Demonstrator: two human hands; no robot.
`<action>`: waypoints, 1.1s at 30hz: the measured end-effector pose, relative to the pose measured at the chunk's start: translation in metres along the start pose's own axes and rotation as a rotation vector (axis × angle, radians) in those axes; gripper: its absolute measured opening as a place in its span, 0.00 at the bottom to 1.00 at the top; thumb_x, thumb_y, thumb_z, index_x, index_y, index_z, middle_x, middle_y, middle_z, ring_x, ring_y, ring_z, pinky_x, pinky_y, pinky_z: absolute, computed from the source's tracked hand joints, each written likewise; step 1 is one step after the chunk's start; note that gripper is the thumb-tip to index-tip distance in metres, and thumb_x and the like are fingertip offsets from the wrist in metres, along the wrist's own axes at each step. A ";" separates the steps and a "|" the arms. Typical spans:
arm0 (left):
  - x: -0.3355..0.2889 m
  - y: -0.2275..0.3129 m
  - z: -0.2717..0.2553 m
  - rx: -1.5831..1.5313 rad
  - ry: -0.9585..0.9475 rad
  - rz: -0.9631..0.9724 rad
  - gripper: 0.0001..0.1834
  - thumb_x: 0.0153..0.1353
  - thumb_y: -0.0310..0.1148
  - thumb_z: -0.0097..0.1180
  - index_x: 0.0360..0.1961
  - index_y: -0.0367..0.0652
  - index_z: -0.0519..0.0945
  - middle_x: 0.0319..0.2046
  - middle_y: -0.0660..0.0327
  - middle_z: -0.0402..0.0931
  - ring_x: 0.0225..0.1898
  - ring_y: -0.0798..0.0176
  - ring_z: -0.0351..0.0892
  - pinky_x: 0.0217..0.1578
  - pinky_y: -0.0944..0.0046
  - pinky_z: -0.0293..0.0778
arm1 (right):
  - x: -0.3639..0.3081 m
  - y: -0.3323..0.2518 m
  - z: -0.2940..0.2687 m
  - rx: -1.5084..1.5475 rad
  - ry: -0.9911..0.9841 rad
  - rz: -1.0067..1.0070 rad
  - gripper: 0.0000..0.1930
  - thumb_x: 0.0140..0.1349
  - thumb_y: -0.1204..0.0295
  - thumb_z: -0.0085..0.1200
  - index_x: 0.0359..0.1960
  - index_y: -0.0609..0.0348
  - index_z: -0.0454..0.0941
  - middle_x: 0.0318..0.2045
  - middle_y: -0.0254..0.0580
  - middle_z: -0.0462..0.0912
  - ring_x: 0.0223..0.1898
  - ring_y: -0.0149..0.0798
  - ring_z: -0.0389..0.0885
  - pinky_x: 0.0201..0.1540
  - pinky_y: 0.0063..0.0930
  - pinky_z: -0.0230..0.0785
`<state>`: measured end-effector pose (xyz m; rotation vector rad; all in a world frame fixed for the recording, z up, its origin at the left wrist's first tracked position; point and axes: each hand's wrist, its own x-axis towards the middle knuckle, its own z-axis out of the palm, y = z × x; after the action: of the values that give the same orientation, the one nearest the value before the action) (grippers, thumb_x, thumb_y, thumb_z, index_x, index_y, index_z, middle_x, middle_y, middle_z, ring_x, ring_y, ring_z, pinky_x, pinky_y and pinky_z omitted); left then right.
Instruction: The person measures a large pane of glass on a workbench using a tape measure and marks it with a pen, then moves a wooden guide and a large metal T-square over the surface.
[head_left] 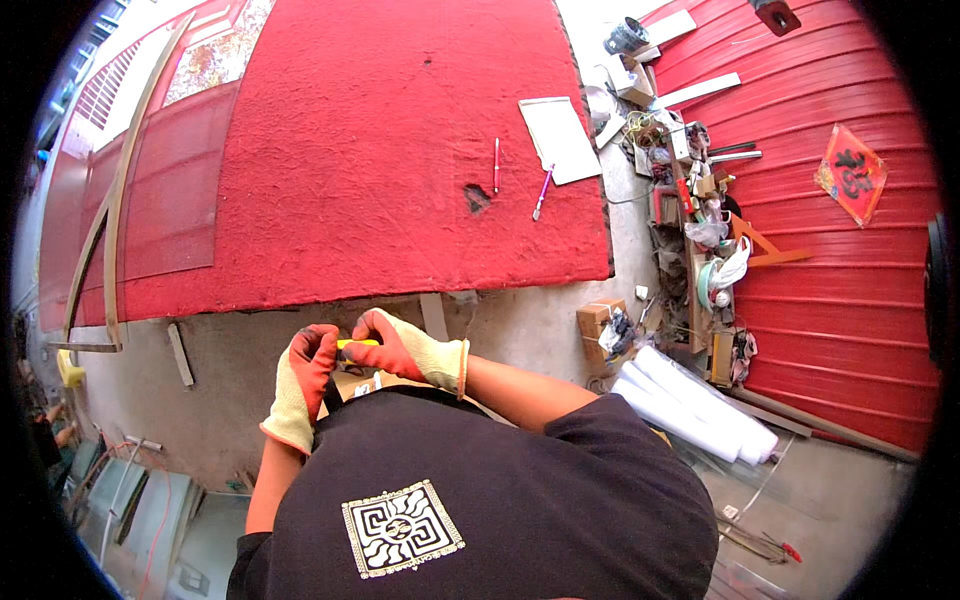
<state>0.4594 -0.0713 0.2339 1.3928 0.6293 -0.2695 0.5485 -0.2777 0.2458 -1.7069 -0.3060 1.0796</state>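
Workshop, red-covered worktable [380, 150], tool clutter [690, 200], red roller door [840, 290]

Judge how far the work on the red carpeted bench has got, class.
Done: red carpet covers the bench, a notepad and two pens on top. In hand: both gloves, left hand and right hand, grip a small yellow tool. Left: a hole shows in the carpet.

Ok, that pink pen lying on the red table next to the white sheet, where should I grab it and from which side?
Grip the pink pen around its middle, coming straight down from above. It lies flat on the red table, slanted, so only its two long sides can be pinched. Its upper end sits close to the white sheet, so the middle or lower half looks easier to reach.
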 end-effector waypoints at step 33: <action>-0.087 0.032 0.016 0.362 0.218 0.390 0.06 0.70 0.22 0.66 0.45 0.34 0.83 0.42 0.60 0.83 0.45 0.67 0.85 0.49 0.67 0.79 | 0.052 0.123 -0.342 -0.535 1.265 0.737 0.31 0.67 0.46 0.65 0.60 0.58 0.82 0.58 0.54 0.85 0.60 0.56 0.85 0.60 0.52 0.80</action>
<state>0.4105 -0.0966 0.3100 1.8766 0.4865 0.0883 0.8071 -0.5108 0.1305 -2.7208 0.9773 0.1650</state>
